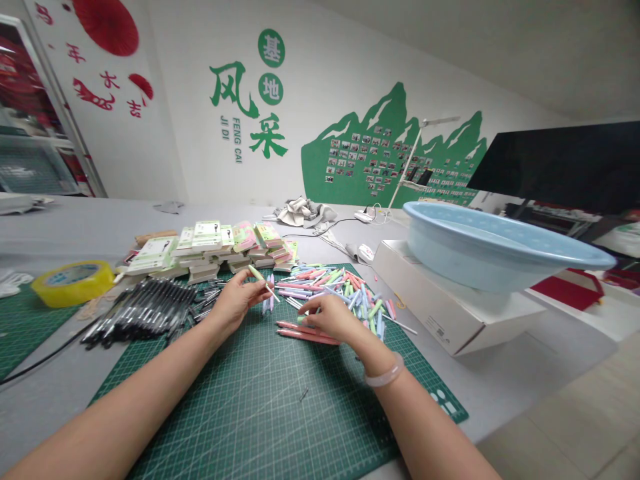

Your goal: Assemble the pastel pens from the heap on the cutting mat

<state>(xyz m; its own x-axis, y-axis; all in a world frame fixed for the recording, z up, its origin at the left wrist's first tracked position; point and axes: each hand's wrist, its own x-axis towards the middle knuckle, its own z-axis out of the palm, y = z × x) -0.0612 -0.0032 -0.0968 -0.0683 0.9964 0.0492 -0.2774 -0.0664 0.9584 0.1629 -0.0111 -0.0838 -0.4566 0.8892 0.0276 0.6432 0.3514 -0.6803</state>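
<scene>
Left hand and right hand working apart
Left pinching green pen; right touching pastel pen pile on cutting mat.

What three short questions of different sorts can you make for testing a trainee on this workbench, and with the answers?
1. What does the left hand hold up? A) a yellow tape roll B) a pale green pen C) a black pen
2. True or false: the blue plastic basin stands on a white cardboard box.
3. Which wrist wears the pale bangle?

Key: 1 B; 2 true; 3 right wrist.
</scene>
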